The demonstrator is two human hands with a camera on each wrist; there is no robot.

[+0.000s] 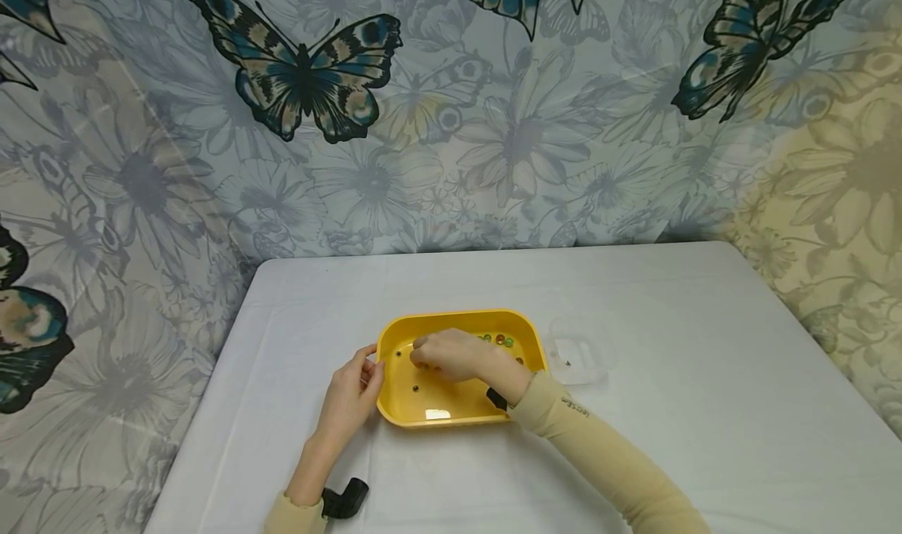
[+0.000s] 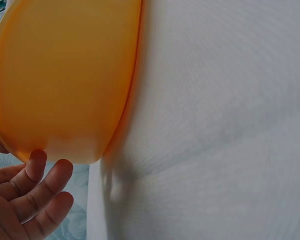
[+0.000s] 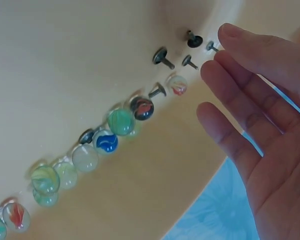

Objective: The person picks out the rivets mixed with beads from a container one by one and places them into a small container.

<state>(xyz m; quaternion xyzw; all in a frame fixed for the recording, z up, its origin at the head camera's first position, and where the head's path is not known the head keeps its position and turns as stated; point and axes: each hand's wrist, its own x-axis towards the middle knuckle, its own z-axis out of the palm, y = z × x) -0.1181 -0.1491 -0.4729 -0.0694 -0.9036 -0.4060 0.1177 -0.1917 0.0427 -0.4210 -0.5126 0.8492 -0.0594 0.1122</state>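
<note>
My left hand [image 1: 355,385] grips the left end of a yellow tray [image 1: 461,405], thumb at the rim and fingers along the outer wall. Its loosely bent fingers [image 2: 45,190] show beside the tray's outside in the left wrist view. Inside the tray, my right hand [image 1: 451,354] reaches toward the left part. The right wrist view shows this hand [image 3: 260,105] with relaxed fingers, tips close to small metal studs [image 3: 188,61] with round heads and short stems. Glass marbles [image 3: 121,121] lie in a row along the tray wall, more studs among them.
A clear plastic container [image 1: 578,362] stands right of the tray, with a small dark piece in it. A white cloth covers the table [image 1: 705,385]. Behind it hangs a butterfly-patterned cloth [image 1: 437,166]. Black wrist camera mounts [image 1: 345,499] sit on both wrists.
</note>
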